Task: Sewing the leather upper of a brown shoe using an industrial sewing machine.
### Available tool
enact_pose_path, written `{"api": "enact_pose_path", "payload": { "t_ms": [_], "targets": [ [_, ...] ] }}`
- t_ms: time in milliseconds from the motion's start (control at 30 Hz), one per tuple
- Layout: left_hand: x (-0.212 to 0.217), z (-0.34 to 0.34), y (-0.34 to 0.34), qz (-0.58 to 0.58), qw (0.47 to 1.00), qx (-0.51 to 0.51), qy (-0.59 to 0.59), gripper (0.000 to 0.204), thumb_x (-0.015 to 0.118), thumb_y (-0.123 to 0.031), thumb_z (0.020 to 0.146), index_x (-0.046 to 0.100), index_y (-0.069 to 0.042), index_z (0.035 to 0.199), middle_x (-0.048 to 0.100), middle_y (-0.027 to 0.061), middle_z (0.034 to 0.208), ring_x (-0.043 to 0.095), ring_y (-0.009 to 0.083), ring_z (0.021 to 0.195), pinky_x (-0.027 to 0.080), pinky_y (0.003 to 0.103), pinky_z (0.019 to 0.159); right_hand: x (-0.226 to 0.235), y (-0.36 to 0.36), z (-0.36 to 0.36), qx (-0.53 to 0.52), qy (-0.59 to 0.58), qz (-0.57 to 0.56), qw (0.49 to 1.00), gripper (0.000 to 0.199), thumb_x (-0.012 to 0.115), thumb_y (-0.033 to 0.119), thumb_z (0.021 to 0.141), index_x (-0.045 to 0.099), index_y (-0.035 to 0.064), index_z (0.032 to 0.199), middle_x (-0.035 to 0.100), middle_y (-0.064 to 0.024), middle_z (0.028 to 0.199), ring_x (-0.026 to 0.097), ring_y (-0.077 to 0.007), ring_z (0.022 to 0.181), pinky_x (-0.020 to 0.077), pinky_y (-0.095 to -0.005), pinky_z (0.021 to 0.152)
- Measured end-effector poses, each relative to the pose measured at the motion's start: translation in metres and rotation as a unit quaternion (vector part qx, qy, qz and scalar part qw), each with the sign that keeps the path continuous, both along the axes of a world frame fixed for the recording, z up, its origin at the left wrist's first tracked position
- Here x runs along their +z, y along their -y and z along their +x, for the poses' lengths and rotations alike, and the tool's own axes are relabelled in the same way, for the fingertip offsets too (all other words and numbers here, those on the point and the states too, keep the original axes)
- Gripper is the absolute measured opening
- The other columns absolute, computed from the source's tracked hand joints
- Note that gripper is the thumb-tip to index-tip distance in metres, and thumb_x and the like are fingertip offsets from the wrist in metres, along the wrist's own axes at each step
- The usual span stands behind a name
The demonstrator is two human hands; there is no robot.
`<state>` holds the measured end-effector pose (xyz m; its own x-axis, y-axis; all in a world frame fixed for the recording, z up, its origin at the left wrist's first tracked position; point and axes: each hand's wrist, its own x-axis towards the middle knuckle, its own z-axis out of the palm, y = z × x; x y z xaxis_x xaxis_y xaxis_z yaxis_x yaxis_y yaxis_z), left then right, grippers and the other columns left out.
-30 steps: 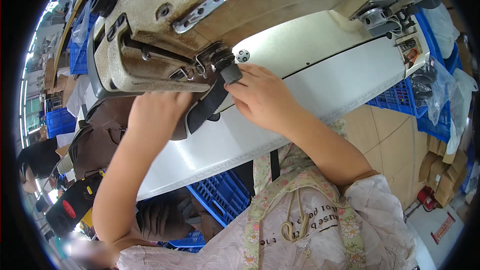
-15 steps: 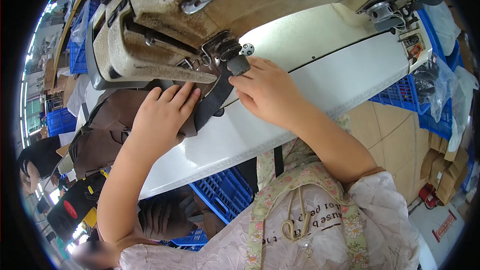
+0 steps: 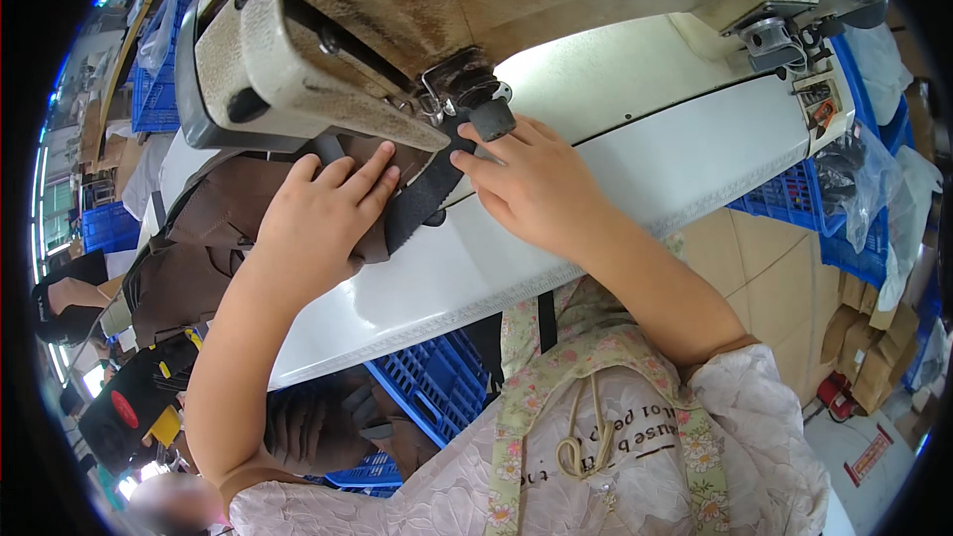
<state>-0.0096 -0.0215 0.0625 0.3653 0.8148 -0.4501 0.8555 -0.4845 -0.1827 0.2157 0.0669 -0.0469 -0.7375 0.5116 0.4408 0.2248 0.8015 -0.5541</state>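
My left hand (image 3: 323, 223) lies flat on a brown fabric piece (image 3: 372, 246), left of the needle area, its fingers stretched out and somewhat apart. Between my hands runs a dark strip (image 3: 422, 201), curving up under the head of the sewing machine (image 3: 342, 89). Close to the machine's presser area, my right hand (image 3: 531, 179) is closed, thumb and forefinger at the strip's right edge. A dark round knob (image 3: 492, 120) partly covers its fingertips. The needle and the stitching point are hidden behind the machine head.
More brown pieces (image 3: 223, 203) are heaped left of my left hand. The white machine table (image 3: 635, 164) stretches to the right. Below its front edge stands a blue crate (image 3: 427, 387) beside stacked brown pieces (image 3: 308, 427). Another blue crate (image 3: 794, 199) with plastic bags stands right.
The view has shifted a little, so the machine sits further right in the picture. My hands keep nearly the same places at the strip; the left forefinger looks straighter.
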Motion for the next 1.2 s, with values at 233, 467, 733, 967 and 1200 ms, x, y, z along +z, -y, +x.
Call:
{"api": "enact_pose_path", "payload": {
  "t_ms": [233, 467, 733, 967, 1200],
  "targets": [
    [0.003, 0.001, -0.004, -0.006, 1.000, -0.007, -0.007, 0.079, 0.080, -0.022, 0.061, 0.056, -0.008, 0.136, 0.050, 0.0058, 0.148, 0.060, 0.0164, 0.098, 0.043, 0.031, 0.082, 0.000, 0.002, 0.000, -0.015, -0.007, 0.005, 1.000, 0.026, 0.068, 0.010, 0.079, 0.070, 0.0039, 0.104, 0.064, -0.0135, 0.116, 0.056, -0.0313, 0.120, 0.0448, -0.0432, 0.103],
    [0.006, 0.007, -0.009, -0.034, 0.999, 0.013, -0.015, 0.077, 0.080, -0.023, 0.060, 0.059, -0.006, 0.132, 0.050, 0.0078, 0.147, 0.060, 0.0183, 0.096, 0.044, 0.032, 0.080, 0.001, -0.001, 0.000, -0.014, 0.000, 0.003, 1.000, 0.024, 0.067, 0.011, 0.080, 0.070, 0.0041, 0.103, 0.065, -0.0139, 0.116, 0.057, -0.0311, 0.119, 0.0445, -0.0435, 0.104],
    [0.006, 0.009, -0.009, -0.037, 0.999, 0.014, -0.023, 0.081, 0.080, -0.025, 0.058, 0.058, -0.006, 0.133, 0.050, 0.0090, 0.147, 0.061, 0.0183, 0.094, 0.046, 0.032, 0.078, 0.000, -0.003, 0.000, -0.012, -0.006, 0.010, 1.000, 0.022, 0.067, 0.013, 0.081, 0.071, 0.0042, 0.101, 0.065, -0.0145, 0.115, 0.057, -0.0313, 0.118, 0.0442, -0.0437, 0.104],
    [0.007, 0.016, -0.011, -0.044, 0.998, 0.023, -0.034, 0.080, 0.080, -0.025, 0.059, 0.057, -0.006, 0.134, 0.049, 0.0101, 0.147, 0.062, 0.0184, 0.094, 0.047, 0.031, 0.078, 0.001, -0.006, 0.001, -0.014, 0.004, 0.006, 1.000, 0.022, 0.066, 0.012, 0.081, 0.071, 0.0042, 0.101, 0.066, -0.0144, 0.116, 0.057, -0.0312, 0.118, 0.0445, -0.0432, 0.103],
    [0.004, 0.024, -0.009, -0.036, 0.998, 0.036, -0.044, 0.079, 0.077, -0.024, 0.059, 0.057, -0.005, 0.133, 0.050, 0.0127, 0.146, 0.063, 0.0194, 0.094, 0.048, 0.032, 0.077, 0.003, -0.010, -0.001, -0.026, 0.005, 0.030, 0.999, 0.023, 0.066, 0.012, 0.081, 0.071, 0.0037, 0.101, 0.065, -0.0139, 0.117, 0.056, -0.0311, 0.119, 0.0442, -0.0431, 0.104]
  ]
}}
